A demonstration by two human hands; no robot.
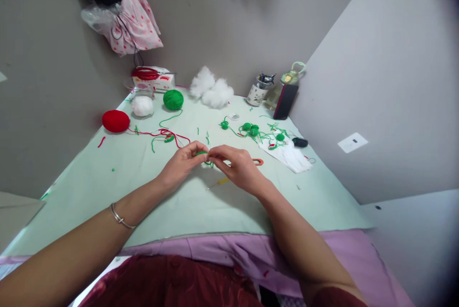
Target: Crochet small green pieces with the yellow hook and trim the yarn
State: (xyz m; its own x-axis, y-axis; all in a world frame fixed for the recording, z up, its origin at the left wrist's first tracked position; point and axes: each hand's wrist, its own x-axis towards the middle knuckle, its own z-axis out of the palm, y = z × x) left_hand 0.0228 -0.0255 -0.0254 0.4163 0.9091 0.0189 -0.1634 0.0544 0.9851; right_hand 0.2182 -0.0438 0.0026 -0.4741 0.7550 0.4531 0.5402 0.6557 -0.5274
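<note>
Over the middle of the table, my left hand (185, 159) pinches a small green yarn piece (201, 153) between thumb and fingers. My right hand (234, 163) meets it there, its fingertips pressed together at the edge of the piece. What the right fingertips grip is too small to make out. A bit of green yarn hangs below the fingers. Below my right hand lies a hook with a yellow handle (224, 180), its thin metal tip pointing left. An orange loop-shaped handle (257, 161) shows partly from behind that hand.
Red (115, 121), white (142, 105) and green yarn balls (173, 100) sit at the left. White stuffing (211, 89) lies at the back. Small green balls and yarn scraps (254, 130) spread rightward near a white cloth (289, 156). A phone (286, 102) leans by a bottle and pen cup (257, 93).
</note>
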